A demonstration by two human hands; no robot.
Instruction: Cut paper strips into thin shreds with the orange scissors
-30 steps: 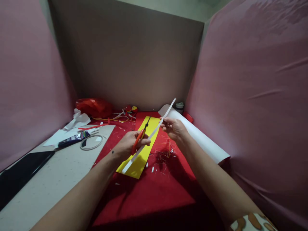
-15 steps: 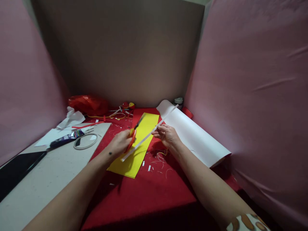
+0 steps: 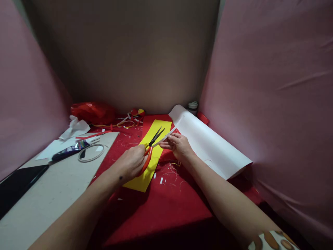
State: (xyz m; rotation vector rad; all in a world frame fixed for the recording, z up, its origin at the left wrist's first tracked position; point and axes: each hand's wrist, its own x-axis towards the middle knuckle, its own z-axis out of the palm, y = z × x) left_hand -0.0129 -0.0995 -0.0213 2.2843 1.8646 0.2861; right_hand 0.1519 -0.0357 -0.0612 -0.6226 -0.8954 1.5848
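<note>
My left hand (image 3: pixel 131 162) grips red-handled scissors (image 3: pixel 150 149) whose black blades are parted and point up and to the right. My right hand (image 3: pixel 177 144) pinches a narrow white paper strip (image 3: pixel 166 136) that runs between the blades. Both hands hover over a yellow corrugated sheet (image 3: pixel 152 156) lying on the red cloth (image 3: pixel 166 205). The strip looks much shorter here, and part of it is hidden by my fingers.
A large white paper roll (image 3: pixel 210 146) lies at the right. On the grey board (image 3: pixel 49 194) at the left are a glue tube (image 3: pixel 69 150), a wire ring (image 3: pixel 91 152) and white paper. A red plastic bag (image 3: pixel 92 113) and scraps sit at the back. Pink fabric walls close both sides.
The white strip was lowered from its raised slant down to the scissors. The blades have opened around it, and both hands came closer together over the yellow sheet.
</note>
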